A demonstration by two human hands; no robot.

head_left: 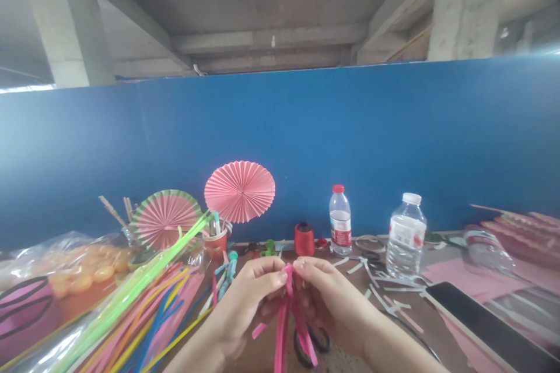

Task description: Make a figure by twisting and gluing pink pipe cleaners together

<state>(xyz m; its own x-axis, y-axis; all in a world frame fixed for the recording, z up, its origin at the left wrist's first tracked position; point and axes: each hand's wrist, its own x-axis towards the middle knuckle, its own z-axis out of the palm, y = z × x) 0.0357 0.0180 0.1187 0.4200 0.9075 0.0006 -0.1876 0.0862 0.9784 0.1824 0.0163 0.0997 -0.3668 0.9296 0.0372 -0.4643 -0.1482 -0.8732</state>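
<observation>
Bright pink strips (283,326) meet in a small knot-like fold at the top, and their loose ends hang down over the table. My left hand (261,288) pinches that fold from the left, thumb and forefinger closed on it. From the other side my right hand (321,291) grips the same strips, its thumb close to the left one. The fingers below are curled and partly hidden. Behind the hanging ends lies a pair of scissors (322,341) with black handles, partly covered by the strips.
Coloured strips (149,315) spread on the left, near pleated paper fans (240,191). A red thread spool (304,240), a small bottle (340,221) and a larger bottle (406,239) stand along the blue partition (306,128). White paper scraps and a phone (485,326) lie right.
</observation>
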